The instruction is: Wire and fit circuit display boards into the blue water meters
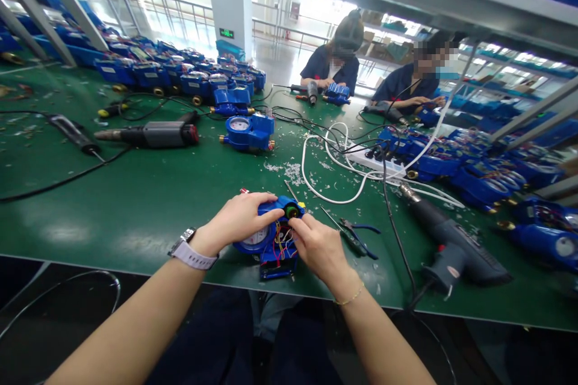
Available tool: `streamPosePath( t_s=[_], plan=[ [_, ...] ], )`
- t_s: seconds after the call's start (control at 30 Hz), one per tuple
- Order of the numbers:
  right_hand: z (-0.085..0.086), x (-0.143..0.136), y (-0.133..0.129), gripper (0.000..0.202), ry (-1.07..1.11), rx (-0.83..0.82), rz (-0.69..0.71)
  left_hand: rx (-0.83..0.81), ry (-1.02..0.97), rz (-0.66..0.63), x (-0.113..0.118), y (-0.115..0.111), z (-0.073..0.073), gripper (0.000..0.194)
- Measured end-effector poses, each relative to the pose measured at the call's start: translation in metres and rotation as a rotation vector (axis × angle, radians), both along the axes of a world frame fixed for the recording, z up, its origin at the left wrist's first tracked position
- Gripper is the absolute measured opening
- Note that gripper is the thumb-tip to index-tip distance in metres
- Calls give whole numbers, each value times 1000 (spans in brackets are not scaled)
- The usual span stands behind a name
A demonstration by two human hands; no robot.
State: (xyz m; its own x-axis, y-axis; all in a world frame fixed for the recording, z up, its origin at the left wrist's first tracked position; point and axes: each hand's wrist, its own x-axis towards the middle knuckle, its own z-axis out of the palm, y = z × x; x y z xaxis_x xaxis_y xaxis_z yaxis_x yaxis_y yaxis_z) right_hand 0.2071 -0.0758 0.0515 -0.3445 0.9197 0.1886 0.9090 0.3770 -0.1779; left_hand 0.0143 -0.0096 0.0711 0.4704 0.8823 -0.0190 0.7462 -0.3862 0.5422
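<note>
At the front edge of the green table lies a blue water meter (pixel 255 242), its housing open and thin coloured wires (pixel 283 245) spilling out beside the dial. My left hand (pixel 239 219) grips the meter from the left, thumb and fingers over its top. A round green part (pixel 291 212) shows in an opening of the housing. Close against this opening, my right hand (pixel 320 246) has its fingertips pinched together; what they hold is hidden. To the right lie blue-handled pliers (pixel 365 230) and a thin screwdriver (pixel 336 219).
A heat gun (pixel 451 243) lies right, another (pixel 156 134) left near a black pen-shaped tool (pixel 72 132). A white power strip (pixel 377 161) with looping cables sits mid-right. Another blue meter (pixel 246 132) stands ahead; several more crowd both sides. Two co-workers sit opposite.
</note>
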Motion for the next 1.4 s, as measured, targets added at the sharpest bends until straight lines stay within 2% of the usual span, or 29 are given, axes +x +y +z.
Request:
streamPosePath(
  t_s=[0.1,0.2,0.4,0.63,0.8,0.9,1.1,1.3,1.4],
  plan=[
    [5,-1,5,21,-134,-16,117,7,8,4,1,0,1,51],
    [11,-4,9,20,-217,-25,175,1,7,7,1,0,1,50],
    [26,-1,13,21,-255,-53,257,-7,-5,2,0,0,0,50],
    [33,23,24,16,-62,-79,328,-3,-2,-12,-2,-1,-2,51],
    [44,33,32,12,144,-161,436,9,0,-25,-3,0,-1,51],
    [49,35,32,11,230,-200,449,14,1,-28,-3,-1,-1,51],
    [47,28,14,47,180,-226,471,14,7,-25,-1,-1,0,52],
    [46,19,-3,29,-25,-119,414,8,5,-13,-1,-3,2,50],
    [41,19,-7,17,14,-54,431,4,9,-12,-1,-3,3,49]
  ],
)
